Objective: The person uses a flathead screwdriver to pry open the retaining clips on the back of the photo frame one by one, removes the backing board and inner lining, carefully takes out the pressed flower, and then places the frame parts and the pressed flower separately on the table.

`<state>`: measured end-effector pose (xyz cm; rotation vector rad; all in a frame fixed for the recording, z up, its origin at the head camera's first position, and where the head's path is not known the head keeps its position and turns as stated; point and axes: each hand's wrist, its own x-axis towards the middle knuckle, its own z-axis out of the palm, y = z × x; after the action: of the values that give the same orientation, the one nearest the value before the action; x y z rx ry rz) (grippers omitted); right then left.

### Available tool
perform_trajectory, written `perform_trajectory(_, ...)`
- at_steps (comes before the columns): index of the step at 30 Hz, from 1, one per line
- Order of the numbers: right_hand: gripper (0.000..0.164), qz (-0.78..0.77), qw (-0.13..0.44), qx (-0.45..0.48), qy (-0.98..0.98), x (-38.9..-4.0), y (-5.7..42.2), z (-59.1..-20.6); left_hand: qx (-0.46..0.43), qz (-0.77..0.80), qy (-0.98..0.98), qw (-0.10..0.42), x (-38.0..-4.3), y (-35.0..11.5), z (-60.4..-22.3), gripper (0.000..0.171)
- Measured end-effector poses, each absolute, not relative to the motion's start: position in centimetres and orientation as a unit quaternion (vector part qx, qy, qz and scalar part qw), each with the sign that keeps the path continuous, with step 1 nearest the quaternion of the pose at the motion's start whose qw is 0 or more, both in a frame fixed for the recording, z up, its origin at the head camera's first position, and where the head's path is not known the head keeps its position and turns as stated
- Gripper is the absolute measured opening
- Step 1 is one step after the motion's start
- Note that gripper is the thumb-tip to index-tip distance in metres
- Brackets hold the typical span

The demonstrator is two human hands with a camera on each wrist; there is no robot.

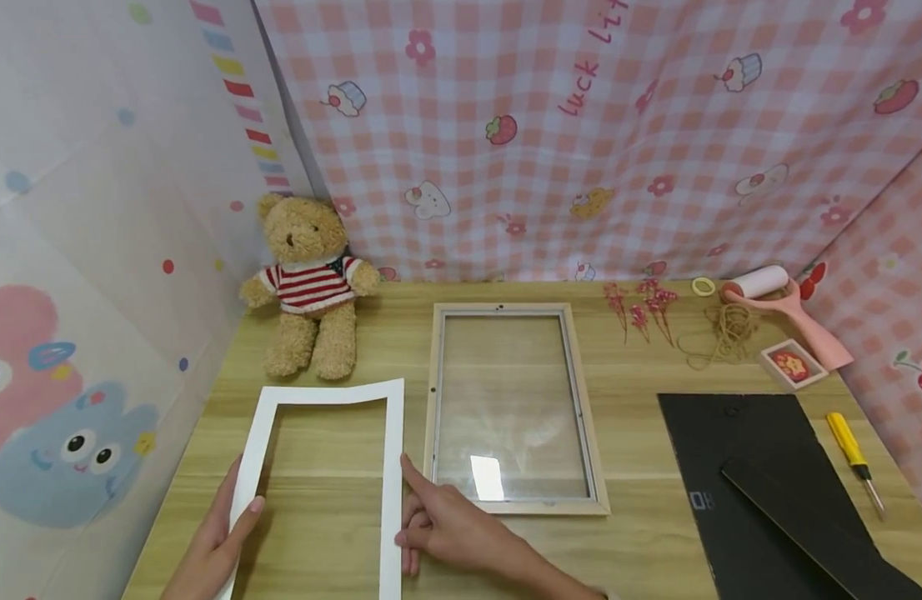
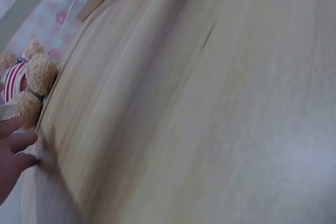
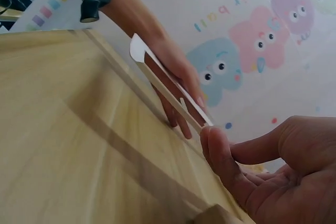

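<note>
A white picture mat (image 1: pixel 395 475) with a large rectangular opening is held raised above the table at the front left. My left hand (image 1: pixel 208 546) grips its left side, thumb on the top face. At the right side, my right hand (image 1: pixel 453 527) holds the edge between thumb and fingers, the index finger stretched along it. In the right wrist view the mat (image 3: pixel 173 95) tilts above the wood, its near end bowed. Just right of my right hand lies a wooden picture frame (image 1: pixel 594 467) with a clear pane (image 1: pixel 506 400). The mat's near end is out of the head view.
A black backing board (image 1: pixel 701 450) with a stand leg lies at right, beside a yellow screwdriver (image 1: pixel 847 442). Behind are twine (image 1: pixel 727 333), dried pink flowers (image 1: pixel 656 300), a small box (image 1: pixel 793 365), a tape ring (image 1: pixel 703 287) and a lint roller (image 1: pixel 806 321). A teddy bear (image 1: pixel 311 287) sits back left.
</note>
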<state>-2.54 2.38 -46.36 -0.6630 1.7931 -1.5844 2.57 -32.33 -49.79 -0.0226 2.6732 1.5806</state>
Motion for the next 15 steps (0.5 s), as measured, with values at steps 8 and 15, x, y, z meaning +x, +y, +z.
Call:
perform_trajectory(8, 0.094, -0.607, 0.263, -0.270, 0.699, -4.1, 8.2, -45.4, 0.080, 0.665, 0.743, -0.003, 0.4, -26.2, -48.6, 0.067)
perform_trajectory(15, 0.077, -0.588, 0.181, -0.239, 0.751, -4.7, 17.0, -44.6, 0.041, 0.662, 0.747, 0.054, -1.7, -17.2, -47.4, 0.074)
